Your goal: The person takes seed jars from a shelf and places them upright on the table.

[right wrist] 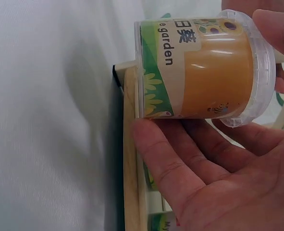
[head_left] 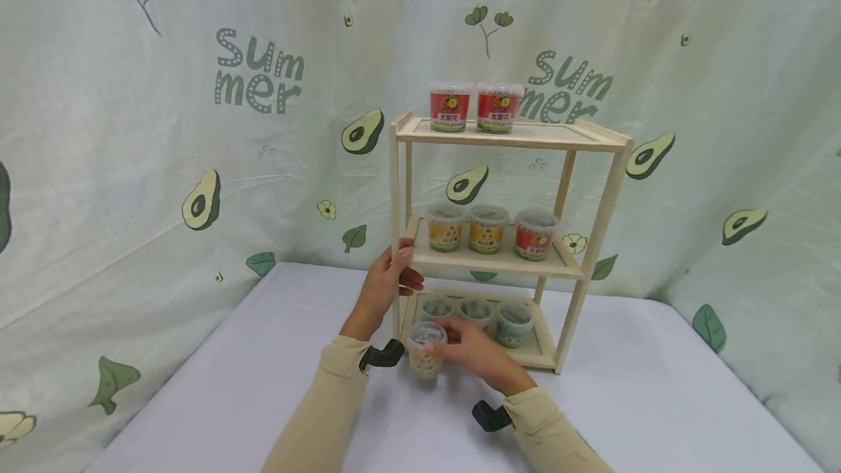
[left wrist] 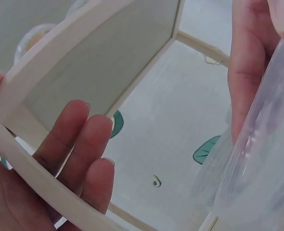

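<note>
My right hand holds a clear plastic tub with an orange label, just in front of the bottom tier at its left end. In the right wrist view the thumb is at the lidded rim of the tub and the fingers support its side. My left hand grips the left front post of a wooden three-tier shelf at the middle tier. In the left wrist view its fingers show behind the post, and the held tub looms blurred at the right.
Three tubs stand on the bottom tier, including a green-labelled one. The middle tier bears two orange-labelled tubs and a red one. Two red tubs are on top. Behind the white table hangs a printed curtain.
</note>
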`<state>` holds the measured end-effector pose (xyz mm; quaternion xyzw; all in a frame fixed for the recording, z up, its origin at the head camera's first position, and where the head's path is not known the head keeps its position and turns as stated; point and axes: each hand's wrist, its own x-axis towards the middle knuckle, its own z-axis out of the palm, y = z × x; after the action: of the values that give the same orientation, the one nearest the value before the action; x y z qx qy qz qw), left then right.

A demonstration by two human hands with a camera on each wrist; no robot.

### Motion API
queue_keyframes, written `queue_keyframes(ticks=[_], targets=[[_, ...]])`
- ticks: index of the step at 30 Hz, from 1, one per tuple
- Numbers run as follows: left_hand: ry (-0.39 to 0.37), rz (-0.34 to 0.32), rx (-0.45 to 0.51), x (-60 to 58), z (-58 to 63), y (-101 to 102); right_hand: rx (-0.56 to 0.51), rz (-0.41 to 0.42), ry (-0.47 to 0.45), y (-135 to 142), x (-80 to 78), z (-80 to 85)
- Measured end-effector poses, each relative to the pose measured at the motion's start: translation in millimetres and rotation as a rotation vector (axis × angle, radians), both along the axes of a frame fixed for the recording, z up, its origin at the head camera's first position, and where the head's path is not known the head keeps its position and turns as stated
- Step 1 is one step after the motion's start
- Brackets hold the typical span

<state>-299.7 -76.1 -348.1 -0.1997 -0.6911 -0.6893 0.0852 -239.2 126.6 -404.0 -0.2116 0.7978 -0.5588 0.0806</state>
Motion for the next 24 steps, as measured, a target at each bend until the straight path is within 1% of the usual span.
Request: queue_keyframes(ticks=[7, 14, 19, 24], targets=[[0.028, -0.004, -0.021, 0.2, -2.6, -1, 0.027, 0.006, 0.0, -7, -1.5, -6.4], [0.048, 0.005, -0.011, -0.4, -4.6, -2, 0.058, -0.011, -0.015, -10, -3.6, -10.2], [0.042, 0.004, -0.009, -0.7, -5.1, -2, 0.063, -0.003, -0.02, -11, -3.9, -13.0], [0.025, -0.007, -0.005, 0.0, -3.8, 0, 0.104, -0.005, 0.011, -10, -3.6, -16.7]])
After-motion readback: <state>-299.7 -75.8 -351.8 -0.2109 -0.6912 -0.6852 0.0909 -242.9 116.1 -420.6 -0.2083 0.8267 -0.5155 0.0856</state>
